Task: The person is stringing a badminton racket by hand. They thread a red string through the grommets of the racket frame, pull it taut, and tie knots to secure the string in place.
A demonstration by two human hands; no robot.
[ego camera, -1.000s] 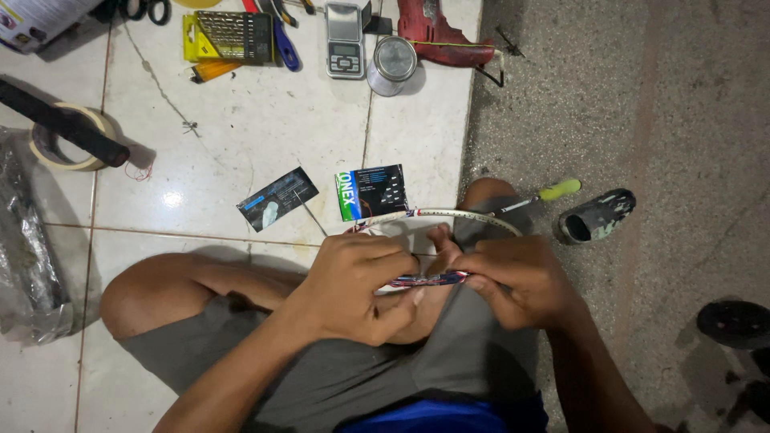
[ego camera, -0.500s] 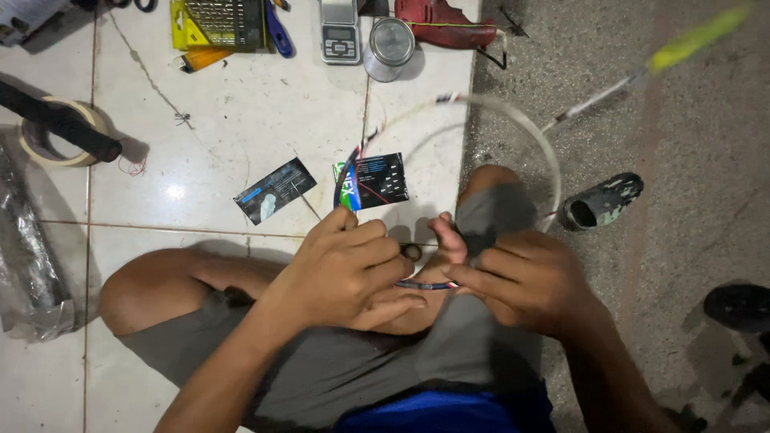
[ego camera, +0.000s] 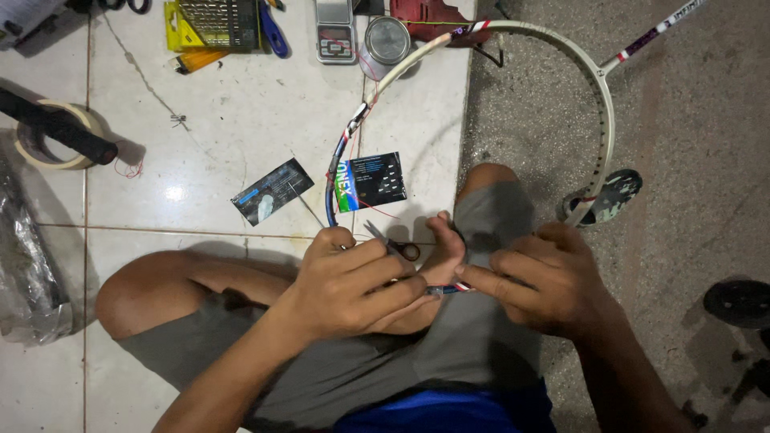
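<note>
The left hand (ego camera: pixel 349 281) is curled almost shut around the lower rim of a badminton racket frame (ego camera: pixel 561 48), with small scissors (ego camera: pixel 393 243) lying under its fingers; whether it actually grips the scissors is hard to tell from this angle. The right hand (ego camera: pixel 545 285) has its fingers pressed together, pinching the same stretch of rim just beside the left, over the lap.

The unstrung frame loops up and away from the hands over the white tile floor (ego camera: pixel 200 144), and its shaft (ego camera: pixel 654 32) runs out toward the upper right corner, so the long axis lies diagonally.

Near the top edge sits a round metal tin (ego camera: pixel 387 38), lid on, contents hidden. 2 dark printed cards (ego camera: pixel 321 186) lie on the tiles just beyond the hands.
</note>
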